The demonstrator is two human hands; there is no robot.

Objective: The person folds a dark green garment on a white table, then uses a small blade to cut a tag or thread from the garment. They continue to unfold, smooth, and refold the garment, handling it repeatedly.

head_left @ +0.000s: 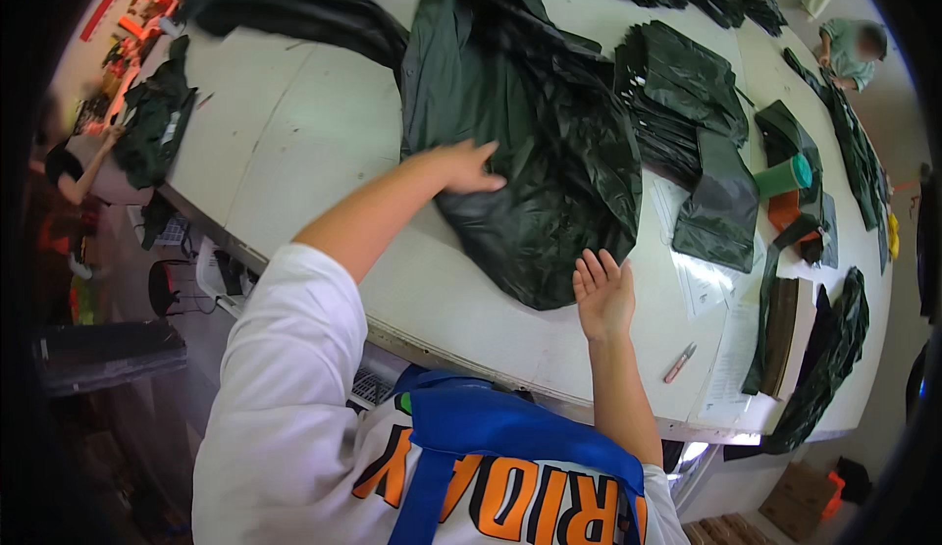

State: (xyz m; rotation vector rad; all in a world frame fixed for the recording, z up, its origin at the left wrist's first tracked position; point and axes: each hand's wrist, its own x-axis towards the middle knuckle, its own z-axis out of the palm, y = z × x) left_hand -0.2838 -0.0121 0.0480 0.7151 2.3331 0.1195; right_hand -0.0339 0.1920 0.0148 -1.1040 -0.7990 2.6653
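Note:
A dark green, shiny jacket [510,123] lies spread and rumpled on the white table [304,153], one long sleeve [304,17] stretching to the far left. My left hand [466,167] is over its left side with fingers spread, holding nothing; whether it touches the cloth I cannot tell. At the jacket's near right edge is my right hand [603,295], palm up and fingers stretched out. Its fingertips meet the hem, or lie just beside it, without gripping.
Right of the jacket sits a stack of folded dark green pieces [677,84]. Beyond are a green cup-like container [783,178], paper sheets [721,349] and small thread snips [679,363]. One person [854,50] is at the far right, another [83,167] at the left edge.

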